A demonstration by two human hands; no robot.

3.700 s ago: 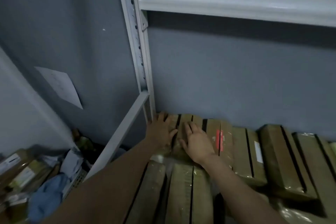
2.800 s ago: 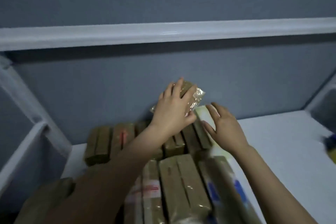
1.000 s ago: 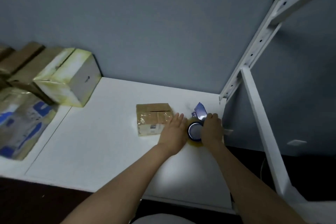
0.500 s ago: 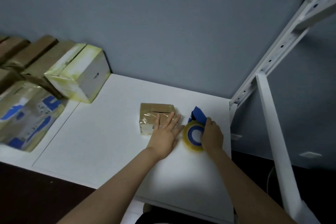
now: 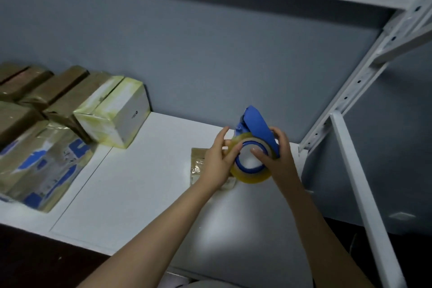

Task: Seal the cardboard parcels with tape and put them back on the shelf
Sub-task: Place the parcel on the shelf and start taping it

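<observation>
A blue tape dispenser [image 5: 256,125] with a roll of clear yellowish tape [image 5: 251,176] is lifted above the white shelf [image 5: 131,184]. My right hand [image 5: 278,154] grips it, thumb inside the blue core and fingers round the back. My left hand [image 5: 218,161] touches the left edge of the roll with its fingertips. A small brown cardboard parcel [image 5: 197,161] lies on the shelf below, mostly hidden by my left hand.
Taped parcels crowd the shelf's left end: a white and yellow box [image 5: 117,112], brown parcels [image 5: 53,91] behind it, a blue-printed wrapped parcel [image 5: 44,168] in front. A white upright [image 5: 364,70] and slanted brace [image 5: 360,187] stand at the right. Grey wall behind.
My right hand has lifted the tape dispenser off the shelf. My left hand has left the small parcel and come up to the roll's edge.
</observation>
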